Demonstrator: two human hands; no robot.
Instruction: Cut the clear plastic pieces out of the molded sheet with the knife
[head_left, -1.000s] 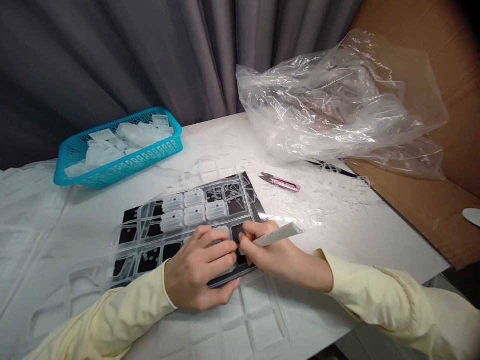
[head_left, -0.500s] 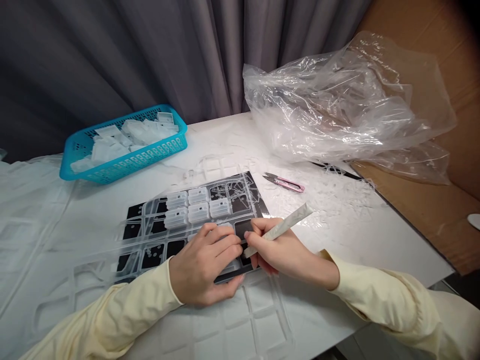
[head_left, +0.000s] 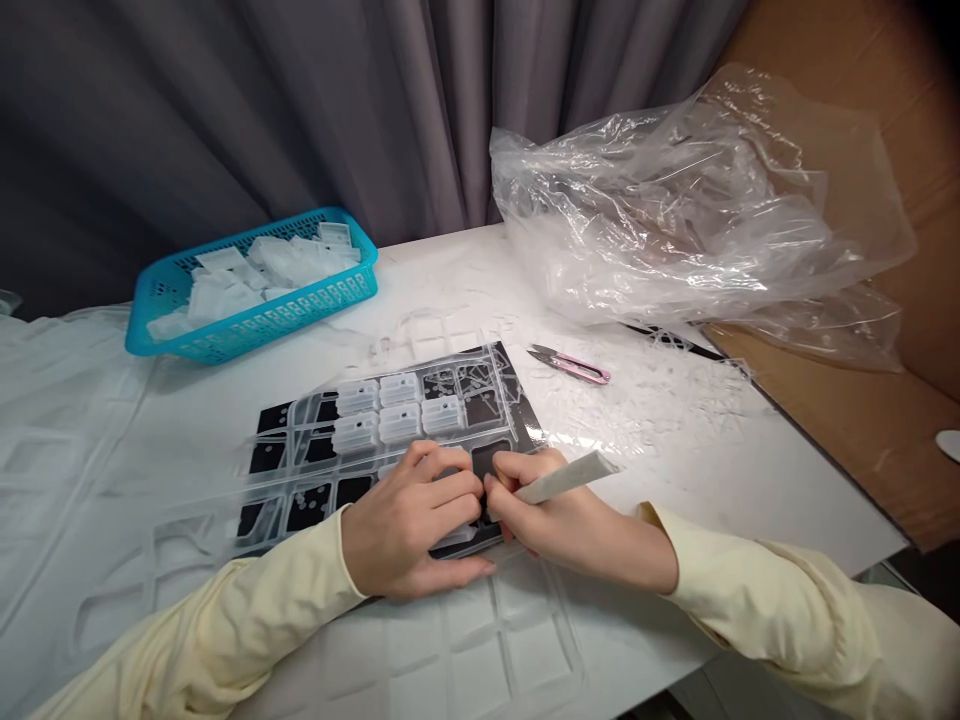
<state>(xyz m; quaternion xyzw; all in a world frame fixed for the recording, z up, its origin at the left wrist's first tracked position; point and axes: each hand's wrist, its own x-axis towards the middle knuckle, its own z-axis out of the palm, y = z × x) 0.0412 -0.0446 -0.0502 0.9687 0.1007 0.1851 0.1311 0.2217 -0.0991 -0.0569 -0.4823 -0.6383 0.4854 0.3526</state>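
My right hand (head_left: 555,510) grips a pale, wrapped pen-like tool (head_left: 566,477), its lower end hidden behind my fingers. That end is down at the right side of a clear plastic frame with compartments (head_left: 375,457), which lies over a black sheet (head_left: 517,385). My left hand (head_left: 412,525) presses on the near part of the frame, fingers stretched forward and thumb out to the side. Partly under its fingers is a clear piece. Several translucent small boxes (head_left: 401,422) sit in the compartments beyond my hands.
A blue basket (head_left: 277,310) of translucent pieces stands at the back left. Pink-handled thread snips (head_left: 571,365) lie to the right of the sheet, near clear plastic scraps (head_left: 667,400). A large clear bag (head_left: 690,210) fills the back right, against brown cardboard (head_left: 847,420).
The pen-like tool has tilted lower in my right hand, its top end dropping. My left thumb has stretched further right. The view has shifted slightly.
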